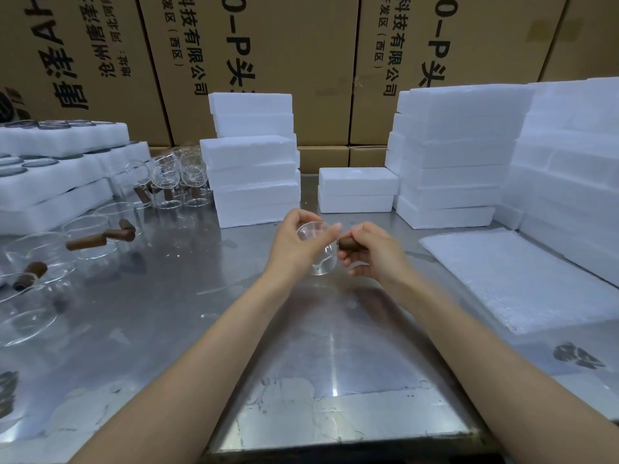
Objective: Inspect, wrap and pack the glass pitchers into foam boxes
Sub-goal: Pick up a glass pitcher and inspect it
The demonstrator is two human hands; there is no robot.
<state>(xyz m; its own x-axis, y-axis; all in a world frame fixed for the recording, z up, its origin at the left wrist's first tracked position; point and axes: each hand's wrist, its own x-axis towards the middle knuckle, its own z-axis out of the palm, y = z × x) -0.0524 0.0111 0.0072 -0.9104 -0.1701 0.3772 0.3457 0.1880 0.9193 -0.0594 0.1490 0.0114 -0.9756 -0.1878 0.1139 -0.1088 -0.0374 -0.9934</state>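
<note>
Glass pitcher (pixel 318 249) is lifted above the middle of the tabletop (pixel 187 329), between my two hands. My left hand (pixel 294 241) curls around its clear body, with the thumb over the rim and the fingers on the far side. My right hand (pixel 371 251) grips the brown wooden handle (pixel 348 243), which sticks out to the right side of the glass. The pitcher does not touch the metal surface.

Along the left edge of the tabletop stand more pitchers (pixel 90 236) with the same brown handles, and further back a group of small ones (pixel 174 182). Behind them, at the far left corner, lie flat foam trays (pixel 60 175) with dark round pieces in them.

Near the far edge stand piles of white foam boxes (pixel 254 169), a low pile of two (pixel 356 190) in the middle, and bigger piles (pixel 459 155) toward the far right corner. A sheet of white foam wrap (pixel 522 279) lies flat by the right edge.

Behind the tabletop are brown cartons (pixel 284 61) with black print. I can read "科技有限公司", "开发区(西区)" and large "0-P头" on them; the carton at the left has print turned upside down, which I cannot read surely
</note>
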